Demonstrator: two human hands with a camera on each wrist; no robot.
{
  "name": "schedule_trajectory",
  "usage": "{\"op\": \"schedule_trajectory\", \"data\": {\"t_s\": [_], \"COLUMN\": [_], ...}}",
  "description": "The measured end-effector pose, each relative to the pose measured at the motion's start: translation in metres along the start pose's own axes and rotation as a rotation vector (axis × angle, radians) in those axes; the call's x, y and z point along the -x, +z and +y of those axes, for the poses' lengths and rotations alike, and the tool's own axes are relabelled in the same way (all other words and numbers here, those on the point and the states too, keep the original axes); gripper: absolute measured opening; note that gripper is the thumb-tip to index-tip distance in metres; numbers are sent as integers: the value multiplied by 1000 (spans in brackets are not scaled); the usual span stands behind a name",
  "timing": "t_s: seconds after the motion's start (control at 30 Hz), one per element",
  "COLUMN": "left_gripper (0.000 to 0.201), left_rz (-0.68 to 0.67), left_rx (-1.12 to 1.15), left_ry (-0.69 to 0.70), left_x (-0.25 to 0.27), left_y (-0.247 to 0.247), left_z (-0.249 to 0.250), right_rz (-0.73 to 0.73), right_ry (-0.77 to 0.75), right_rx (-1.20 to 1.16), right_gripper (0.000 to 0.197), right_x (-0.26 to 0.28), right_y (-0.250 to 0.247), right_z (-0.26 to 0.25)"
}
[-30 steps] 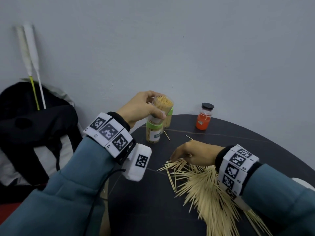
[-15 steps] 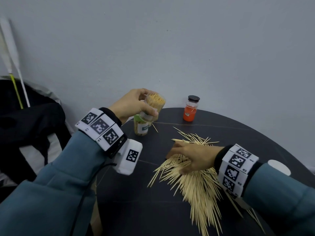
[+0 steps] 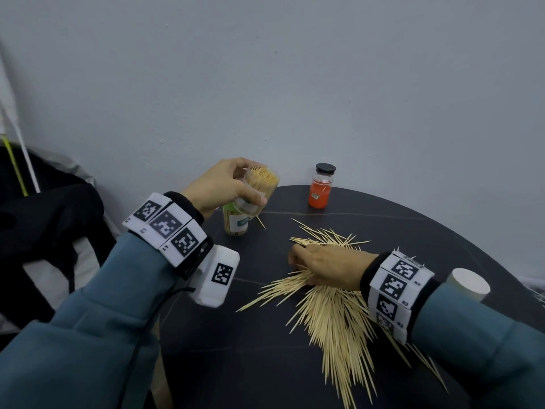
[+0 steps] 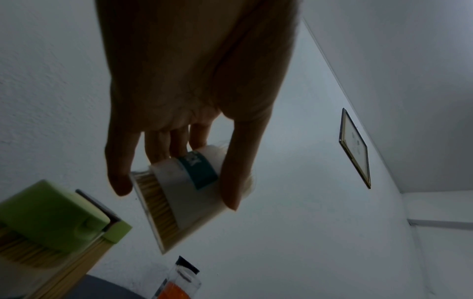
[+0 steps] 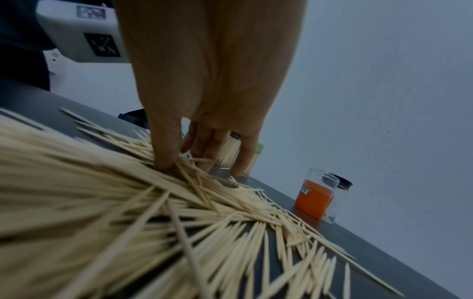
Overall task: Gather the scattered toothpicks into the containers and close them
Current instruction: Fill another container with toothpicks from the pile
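Above the far left edge of the bench (image 3: pixel 413 231), left hand (image 3: pixel 219 187) raised, fingers and thumb curled round a clear jar (image 3: pixel 259 187) packed with toothpicks, open mouth tilted up and to the right; white label with a teal band visible from the left wrist view. Directly below it, a second jar (image 3: pixel 235 224) with a green top, upright on the bench, also full of sticks, one loose stick leaning beside its base. Near the middle of the bench, right hand (image 3: pixel 324 268) palm down on the heap of toothpicks (image 3: pixel 333 317), fingers (image 5: pixel 163 153) curled into the sticks and pressing them against the surface; whether any are actually pinched, cannot tell. Heap fanned out from under the hand toward the near right edge, with a thinner spray toward the far side. By the far edge against the wall, a small orange jar (image 3: pixel 320 193) with a black cap. At the right edge, behind the right sleeve, a white cylinder (image 3: pixel 469 283). Off the left edge, a black bag (image 3: pixel 50 219).
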State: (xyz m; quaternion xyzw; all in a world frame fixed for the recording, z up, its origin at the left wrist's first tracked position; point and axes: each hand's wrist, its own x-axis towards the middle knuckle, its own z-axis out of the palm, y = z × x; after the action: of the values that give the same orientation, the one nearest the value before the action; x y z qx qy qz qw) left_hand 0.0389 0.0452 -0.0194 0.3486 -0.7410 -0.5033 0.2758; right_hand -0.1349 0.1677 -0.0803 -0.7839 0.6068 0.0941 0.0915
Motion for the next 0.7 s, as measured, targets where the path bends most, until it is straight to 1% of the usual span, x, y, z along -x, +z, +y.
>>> {"op": "schedule_trajectory", "data": {"t_s": [0.17,0.33,0.47,0.7], "left_gripper": [58,58,60,58], "left_rz": [-13,-27,-51,-83], "left_rx": [-24,-22,-24,-38], "left_ry": [2,14,30,49], "left_x": [-2,-4,-5,-6], "left_y": [3,7,13,17], "left_z": [-2,-5,-6,-7], "right_rz": [-32,-52,-78,-4], "right_ry": [-9,22,53,86], "right_rx": [91,163,140,9], "right_gripper": [31,30,28,30], "right_x": [-4,-3,-4,2], "right_y": [3,6,6,5], "right_z": [0,-3,-3,3]}}
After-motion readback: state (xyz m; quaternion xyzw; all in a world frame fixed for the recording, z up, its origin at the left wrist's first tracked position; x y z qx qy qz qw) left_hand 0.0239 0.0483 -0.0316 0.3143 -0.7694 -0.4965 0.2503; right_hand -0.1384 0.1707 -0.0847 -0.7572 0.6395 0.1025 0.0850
